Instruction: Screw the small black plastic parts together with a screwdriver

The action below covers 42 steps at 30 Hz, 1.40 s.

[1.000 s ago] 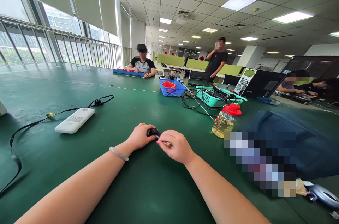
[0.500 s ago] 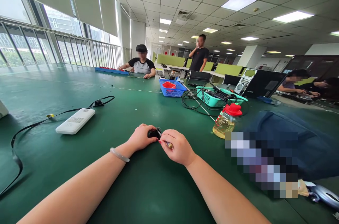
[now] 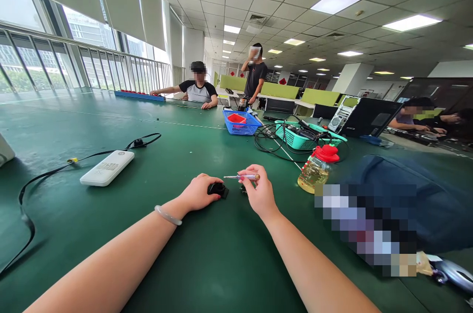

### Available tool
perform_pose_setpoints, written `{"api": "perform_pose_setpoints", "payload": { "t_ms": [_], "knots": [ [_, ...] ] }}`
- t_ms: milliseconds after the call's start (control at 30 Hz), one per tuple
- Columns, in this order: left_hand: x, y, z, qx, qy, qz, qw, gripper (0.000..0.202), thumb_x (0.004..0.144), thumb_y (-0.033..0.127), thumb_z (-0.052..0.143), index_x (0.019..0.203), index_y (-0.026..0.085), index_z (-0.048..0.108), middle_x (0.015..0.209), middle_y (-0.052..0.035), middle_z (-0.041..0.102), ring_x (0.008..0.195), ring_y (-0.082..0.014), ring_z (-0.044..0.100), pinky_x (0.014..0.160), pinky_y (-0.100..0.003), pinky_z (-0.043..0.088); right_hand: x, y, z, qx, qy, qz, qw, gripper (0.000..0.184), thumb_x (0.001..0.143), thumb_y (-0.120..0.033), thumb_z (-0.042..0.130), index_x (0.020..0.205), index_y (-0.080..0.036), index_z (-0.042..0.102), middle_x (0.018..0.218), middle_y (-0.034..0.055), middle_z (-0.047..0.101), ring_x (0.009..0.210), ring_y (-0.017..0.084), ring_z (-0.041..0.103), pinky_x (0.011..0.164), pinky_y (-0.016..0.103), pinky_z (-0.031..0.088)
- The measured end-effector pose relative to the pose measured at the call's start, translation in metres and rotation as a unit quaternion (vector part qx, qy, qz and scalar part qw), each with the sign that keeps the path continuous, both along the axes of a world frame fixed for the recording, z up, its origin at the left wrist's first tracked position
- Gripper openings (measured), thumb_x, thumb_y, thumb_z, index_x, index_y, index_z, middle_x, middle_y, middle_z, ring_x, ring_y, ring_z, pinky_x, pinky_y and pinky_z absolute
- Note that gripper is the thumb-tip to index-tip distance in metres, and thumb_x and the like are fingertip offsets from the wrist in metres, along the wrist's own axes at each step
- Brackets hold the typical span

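My left hand point(image 3: 197, 192) rests on the green table point(image 3: 207, 254) with its fingers closed round a small black part point(image 3: 218, 189). My right hand point(image 3: 260, 193) is raised a little above the table, just right of that part. It pinches a small screwdriver point(image 3: 242, 176) with a clear pinkish handle, held level, its thin tip pointing left over the black part. A pale bracelet point(image 3: 168, 215) is on my left wrist.
A white flat device point(image 3: 108, 167) with a black cable point(image 3: 44, 175) lies to the left. A bottle of yellow oil with a red cap point(image 3: 316, 170) stands to the right, beside a dark blue bag point(image 3: 406, 190). Blue point(image 3: 240, 123) and teal baskets point(image 3: 303, 136) sit farther back. Other people are at the far end.
My right hand has lifted off the black part and swung the screwdriver up to a level position. The standing person in the background has walked left. My left hand stays put.
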State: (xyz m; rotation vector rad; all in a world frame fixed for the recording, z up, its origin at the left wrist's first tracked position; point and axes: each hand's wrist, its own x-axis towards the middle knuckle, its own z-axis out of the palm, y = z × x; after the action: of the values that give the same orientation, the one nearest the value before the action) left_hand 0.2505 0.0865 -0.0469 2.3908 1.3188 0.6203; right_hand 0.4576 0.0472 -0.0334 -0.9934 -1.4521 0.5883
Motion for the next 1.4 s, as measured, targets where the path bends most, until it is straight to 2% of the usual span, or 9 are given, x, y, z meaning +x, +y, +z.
{"api": "perform_pose_setpoints", "payload": {
  "t_ms": [133, 367, 600, 800, 1167, 1267, 1400],
  "knots": [
    [0.001, 0.0, 0.001, -0.004, 0.005, -0.005, 1.0, 0.042, 0.074, 0.032, 0.067, 0.116, 0.029, 0.066, 0.107, -0.0042, 0.07, 0.108, -0.0282, 0.057, 0.095, -0.04, 0.046, 0.0, 0.0, 0.0, -0.001, 0.075, 0.001, 0.997, 0.026, 0.085, -0.037, 0.06, 0.102, -0.027, 0.043, 0.085, 0.0009, 0.069, 0.066, 0.017, 0.061, 0.071, 0.034, 0.05],
    [0.001, 0.002, 0.0, -0.003, 0.004, -0.017, 1.0, 0.04, 0.074, 0.032, 0.068, 0.113, 0.028, 0.066, 0.106, -0.003, 0.071, 0.105, -0.0269, 0.059, 0.094, -0.039, 0.046, -0.001, 0.0, -0.004, 0.015, 0.006, 0.018, 1.0, 0.024, 0.088, -0.031, 0.053, 0.108, -0.028, 0.041, 0.085, 0.0008, 0.067, 0.069, 0.018, 0.057, 0.072, 0.035, 0.047],
    [0.001, 0.0, 0.002, -0.01, 0.008, -0.025, 1.0, 0.039, 0.075, 0.029, 0.067, 0.114, 0.026, 0.066, 0.108, -0.0036, 0.07, 0.104, -0.0259, 0.06, 0.093, -0.037, 0.047, 0.001, 0.007, -0.009, -0.043, -0.019, 0.052, 0.998, 0.02, 0.087, -0.03, 0.051, 0.104, -0.025, 0.042, 0.087, 0.002, 0.069, 0.07, 0.017, 0.061, 0.075, 0.035, 0.05],
    [0.003, -0.004, 0.008, -0.019, 0.014, -0.018, 1.0, 0.039, 0.075, 0.028, 0.066, 0.114, 0.025, 0.066, 0.11, -0.0047, 0.07, 0.105, -0.0262, 0.061, 0.093, -0.038, 0.047, 0.003, 0.007, -0.006, -0.045, -0.073, 0.02, 0.996, 0.017, 0.088, -0.026, 0.046, 0.104, -0.024, 0.042, 0.09, 0.0041, 0.072, 0.085, 0.019, 0.067, 0.082, 0.038, 0.05],
    [0.003, -0.003, 0.005, -0.004, 0.023, -0.015, 1.0, 0.039, 0.075, 0.029, 0.067, 0.114, 0.025, 0.065, 0.109, -0.0045, 0.071, 0.104, -0.0253, 0.062, 0.093, -0.036, 0.048, 0.004, 0.009, -0.01, -0.015, -0.036, -0.022, 0.999, 0.017, 0.088, -0.034, 0.05, 0.1, -0.024, 0.045, 0.085, 0.0057, 0.072, 0.082, 0.021, 0.07, 0.076, 0.035, 0.054],
    [0.003, -0.001, 0.003, -0.003, 0.025, -0.016, 1.0, 0.04, 0.076, 0.029, 0.067, 0.115, 0.024, 0.065, 0.109, -0.0048, 0.071, 0.103, -0.025, 0.062, 0.092, -0.036, 0.048, 0.004, 0.009, -0.009, -0.015, -0.055, -0.021, 0.998, 0.017, 0.087, -0.037, 0.053, 0.098, -0.024, 0.046, 0.084, 0.0044, 0.071, 0.081, 0.021, 0.071, 0.077, 0.035, 0.054],
    [0.003, -0.001, 0.003, 0.001, 0.027, -0.018, 0.999, 0.04, 0.076, 0.028, 0.069, 0.115, 0.024, 0.065, 0.108, -0.0045, 0.071, 0.102, -0.0244, 0.062, 0.092, -0.035, 0.048, 0.002, 0.005, -0.004, 0.004, -0.104, -0.031, 0.994, 0.017, 0.086, -0.037, 0.056, 0.094, -0.024, 0.048, 0.08, 0.0022, 0.07, 0.075, 0.02, 0.07, 0.07, 0.031, 0.053]
  ]
}}
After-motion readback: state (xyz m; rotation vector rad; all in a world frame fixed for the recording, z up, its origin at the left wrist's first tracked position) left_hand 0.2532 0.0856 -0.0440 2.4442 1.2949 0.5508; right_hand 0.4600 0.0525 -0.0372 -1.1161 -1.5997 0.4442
